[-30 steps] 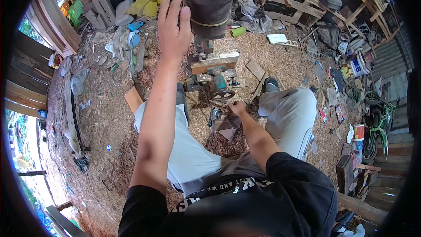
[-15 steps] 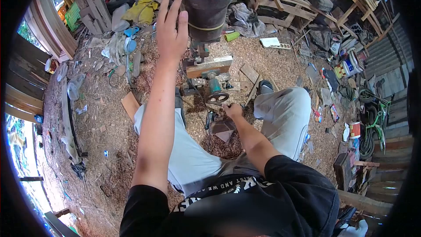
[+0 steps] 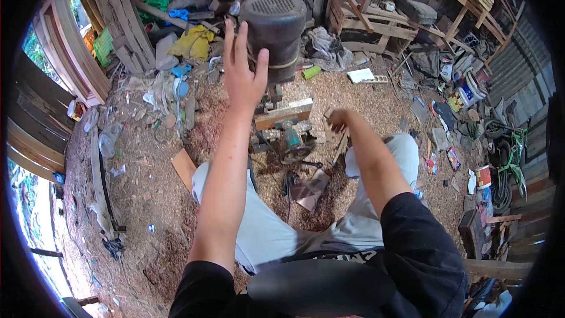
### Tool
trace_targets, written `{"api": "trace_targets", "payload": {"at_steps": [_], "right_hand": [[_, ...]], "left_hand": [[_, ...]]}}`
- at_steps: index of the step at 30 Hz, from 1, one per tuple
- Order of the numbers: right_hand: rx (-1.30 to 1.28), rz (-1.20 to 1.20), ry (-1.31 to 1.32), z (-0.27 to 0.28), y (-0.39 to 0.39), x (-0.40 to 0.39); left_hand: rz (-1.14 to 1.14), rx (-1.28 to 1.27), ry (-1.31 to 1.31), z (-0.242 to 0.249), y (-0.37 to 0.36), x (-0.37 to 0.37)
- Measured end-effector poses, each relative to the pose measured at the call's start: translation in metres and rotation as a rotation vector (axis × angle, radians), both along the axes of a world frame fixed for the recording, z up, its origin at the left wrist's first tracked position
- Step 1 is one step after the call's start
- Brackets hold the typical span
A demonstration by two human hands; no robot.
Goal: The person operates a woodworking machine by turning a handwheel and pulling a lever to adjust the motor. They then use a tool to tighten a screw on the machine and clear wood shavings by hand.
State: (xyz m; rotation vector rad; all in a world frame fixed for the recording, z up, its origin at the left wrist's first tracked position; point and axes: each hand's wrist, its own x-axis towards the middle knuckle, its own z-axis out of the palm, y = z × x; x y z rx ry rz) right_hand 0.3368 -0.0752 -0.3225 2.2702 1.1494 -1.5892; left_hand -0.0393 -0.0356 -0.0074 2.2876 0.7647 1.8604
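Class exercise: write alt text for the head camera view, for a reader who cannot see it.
A person's left hand rests against a dark motor drum on a workshop machine, while the right hand hovers near its wooden block; sawdust covers the floor.

Rough woodworking shed, open-sided, with daylight and greenery at 9 o'clock. Floor [image 3: 147, 200] deep in sawdust and shavings, offcut boards [image 3: 183, 168] strewn about, a dark motor-topped machine [image 3: 274, 20] standing at 12 o'clock. Timber frames and pallets [image 3: 376, 17] stacked at 1 o'clock, paint tins [image 3: 481, 176] and clutter along 3 o'clock.
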Motion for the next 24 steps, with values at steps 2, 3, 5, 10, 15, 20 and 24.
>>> {"api": "trace_targets", "payload": {"at_steps": [2,3,5,10,15,20,24], "right_hand": [[0.275,-0.065,-0.071,0.086,0.049,0.005],[0.558,0.086,-0.132,0.100,0.084,0.025],[1.292,-0.080,-0.266,0.190,0.122,-0.002],[1.702,-0.544,0.469,0.382,0.174,-0.084],[1.720,-0.523,0.158,0.453,0.205,-0.116],[1.862,-0.570,0.552,0.440,0.233,-0.113],[1.604,-0.534,0.791,0.447,0.196,-0.113]], "left_hand": [[-0.001,0.046,0.024,-0.001,0.001,0.004],[-0.007,0.051,0.022,-0.001,0.000,0.007],[0.046,0.114,0.024,-0.004,0.004,0.012],[0.045,0.059,-0.016,-0.006,0.008,0.021],[0.077,0.081,-0.062,-0.003,0.007,0.029],[0.049,0.030,-0.091,0.001,0.007,0.028],[0.050,0.035,-0.094,0.003,0.006,0.027]]}}
